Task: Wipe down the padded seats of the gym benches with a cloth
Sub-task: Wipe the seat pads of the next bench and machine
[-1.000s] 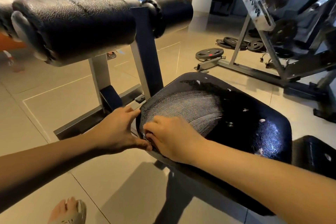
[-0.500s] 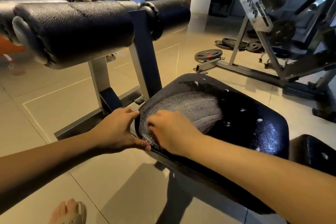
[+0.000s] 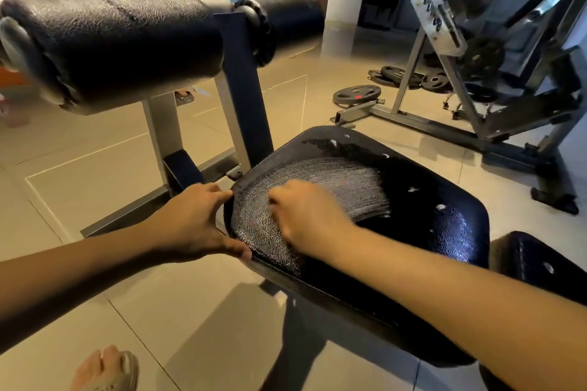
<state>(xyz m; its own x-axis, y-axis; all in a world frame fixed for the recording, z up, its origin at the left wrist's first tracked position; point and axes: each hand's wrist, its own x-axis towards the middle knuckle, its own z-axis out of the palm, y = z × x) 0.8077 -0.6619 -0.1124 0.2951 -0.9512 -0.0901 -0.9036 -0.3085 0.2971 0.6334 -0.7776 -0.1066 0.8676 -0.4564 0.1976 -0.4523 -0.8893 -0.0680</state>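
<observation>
The black padded seat (image 3: 428,232) of a gym bench tilts in front of me, with a grey wiped smear across its left half and small white flecks on the right. My left hand (image 3: 190,222) grips the seat's left edge, thumb curled under the rim. My right hand (image 3: 308,216) rests on the smeared part of the pad with its fingers curled down, slightly blurred. The cloth lies hidden under that hand.
Two black padded rollers (image 3: 111,44) on a dark upright post (image 3: 244,98) stand just beyond the seat. A second black pad (image 3: 540,267) adjoins it on the right. Weight plates (image 3: 357,94) and a steel machine frame (image 3: 444,124) occupy the tiled floor behind. My sandalled foot (image 3: 104,368) shows below.
My right hand has slid from the seat's near-left corner a little further onto the pad. My left hand keeps its grip on the edge.
</observation>
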